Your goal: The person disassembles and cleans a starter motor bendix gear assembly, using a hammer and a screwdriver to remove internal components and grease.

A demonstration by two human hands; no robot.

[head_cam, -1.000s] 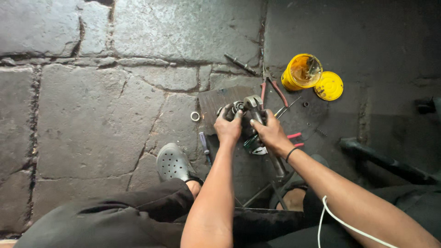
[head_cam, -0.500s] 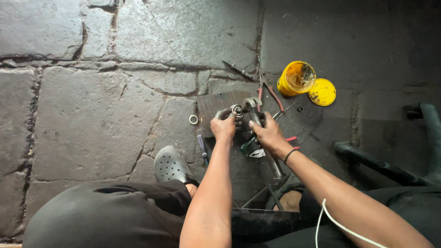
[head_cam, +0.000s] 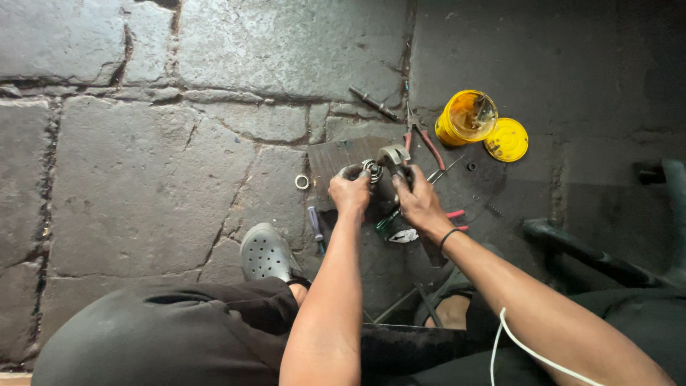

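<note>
Both my hands grip a small greasy metal assembly (head_cam: 380, 166) with a round bearing-like part over a dark mat (head_cam: 336, 154) on the stone floor. My left hand (head_cam: 350, 194) clasps its left side. My right hand (head_cam: 418, 204), a black band on the wrist, closes on its right side. What lies under the fingers is hidden.
An open yellow tub (head_cam: 466, 118) and its yellow lid (head_cam: 506, 139) sit at the upper right. Red-handled pliers (head_cam: 421, 137), a metal rod (head_cam: 374, 104), a small ring (head_cam: 302, 182) and a screwdriver (head_cam: 315, 225) lie around. My grey clog (head_cam: 266, 251) is below left; a dark pipe (head_cam: 586, 254) lies right.
The view has drifted slightly. My hands have stayed on the metal assembly, turning it a little between the fingers.
</note>
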